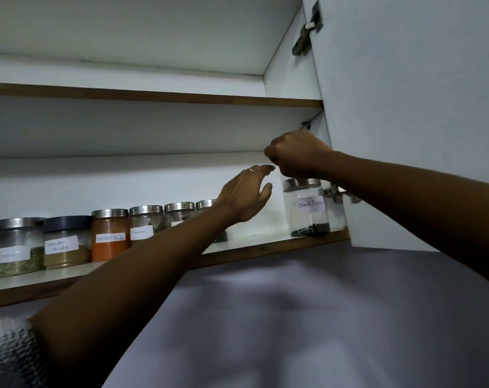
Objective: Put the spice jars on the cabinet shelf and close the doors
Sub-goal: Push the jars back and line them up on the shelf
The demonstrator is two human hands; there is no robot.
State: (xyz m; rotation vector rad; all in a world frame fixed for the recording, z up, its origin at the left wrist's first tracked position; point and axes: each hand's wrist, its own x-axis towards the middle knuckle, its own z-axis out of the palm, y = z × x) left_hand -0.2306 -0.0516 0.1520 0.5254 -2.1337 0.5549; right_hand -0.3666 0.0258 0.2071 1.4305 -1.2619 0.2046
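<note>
1. Low shelf (251,243) of an open cabinet holds a row of jars at its left: a green herb jar (19,247), then a dark-lidded tan powder jar (65,242), then an orange powder jar (110,235), all with white handwritten labels.
2. Further right in the row are three more steel-lidded jars; the first (145,221) shows a label, the other two are partly hidden behind the left forearm.
3. Left hand (244,196) is raised in front of the shelf, fingers spread and relaxed, holding nothing, with a ring on one finger.
4. Right hand (296,154) is just right of the left hand, fingers curled into a fist above the pepper jar; whether it touches the lid, cannot tell.
5. Pepper jar (306,208) stands upright alone at the shelf's right end, apart from the row, with a steel lid and dark grains at the bottom.
6. Right door (419,107) stands open, with a hinge (307,29) near its top.
7. Upper shelf (153,95) sits above.
</note>
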